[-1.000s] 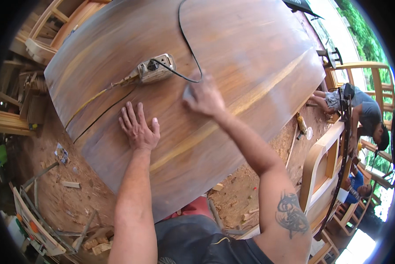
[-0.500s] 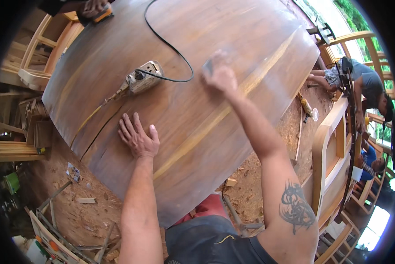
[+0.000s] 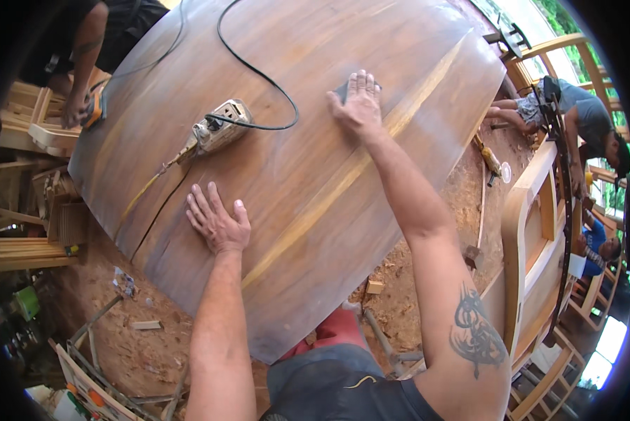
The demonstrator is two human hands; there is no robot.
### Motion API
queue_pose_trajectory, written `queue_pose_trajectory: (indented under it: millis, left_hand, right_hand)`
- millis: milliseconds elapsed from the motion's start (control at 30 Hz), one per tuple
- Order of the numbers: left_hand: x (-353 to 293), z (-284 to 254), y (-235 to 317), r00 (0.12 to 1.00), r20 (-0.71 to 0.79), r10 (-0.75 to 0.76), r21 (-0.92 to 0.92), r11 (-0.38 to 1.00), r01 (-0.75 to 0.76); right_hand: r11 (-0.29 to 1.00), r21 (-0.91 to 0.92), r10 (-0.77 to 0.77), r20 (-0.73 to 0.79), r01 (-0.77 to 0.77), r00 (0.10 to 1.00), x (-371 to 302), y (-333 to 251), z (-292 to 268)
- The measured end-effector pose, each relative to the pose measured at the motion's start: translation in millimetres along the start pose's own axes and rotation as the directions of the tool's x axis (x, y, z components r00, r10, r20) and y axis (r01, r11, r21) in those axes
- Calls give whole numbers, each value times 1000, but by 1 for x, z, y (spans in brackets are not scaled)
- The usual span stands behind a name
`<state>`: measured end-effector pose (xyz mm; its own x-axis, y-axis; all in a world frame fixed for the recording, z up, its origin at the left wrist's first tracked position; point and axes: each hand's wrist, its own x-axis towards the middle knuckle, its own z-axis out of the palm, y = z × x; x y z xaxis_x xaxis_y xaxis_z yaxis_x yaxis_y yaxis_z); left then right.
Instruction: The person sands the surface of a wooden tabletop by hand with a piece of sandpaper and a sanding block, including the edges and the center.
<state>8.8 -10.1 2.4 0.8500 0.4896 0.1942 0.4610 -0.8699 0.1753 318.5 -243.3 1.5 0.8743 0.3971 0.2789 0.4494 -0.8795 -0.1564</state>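
Observation:
A large brown wooden panel (image 3: 315, 189) with pale yellow streaks spreads out in front of me. My left hand (image 3: 219, 223) lies flat on it, fingers spread, holding nothing. Farther off, my right hand (image 3: 359, 105) presses a dark grey piece of sandpaper (image 3: 342, 91) against the wood; its edges peek out beside the fingers, and the rest is hidden under the palm. Between and beyond my hands sits a white power strip (image 3: 224, 128), with a black cable (image 3: 267, 78) plugged into it and a yellow cord trailing toward the left edge.
At the far left another person's hand (image 3: 75, 111) holds an orange sander (image 3: 96, 107) at the panel's edge. Wooden frames (image 3: 529, 231) stand to the right, where two more people work. Sawdust and wood scraps (image 3: 146, 325) litter the floor.
My right hand has moved slightly up and right with the sandpaper. The other person's sander has shifted down and left along the panel's edge. My left hand stays nearly in place.

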Motion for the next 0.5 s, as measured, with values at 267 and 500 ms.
queue_pose_trajectory:
  millis: [267, 500]
  left_hand:
    - [-4, -13, -33, 999, -39, -7, 44, 999, 8]
    - [-3, 5, 0, 1000, -15, 19, -24, 1000, -19]
  right_hand:
    - [841, 321, -488, 103, 435, 867, -110, -93, -27]
    - [1000, -18, -22, -12, 22, 1000, -31, -35, -1]
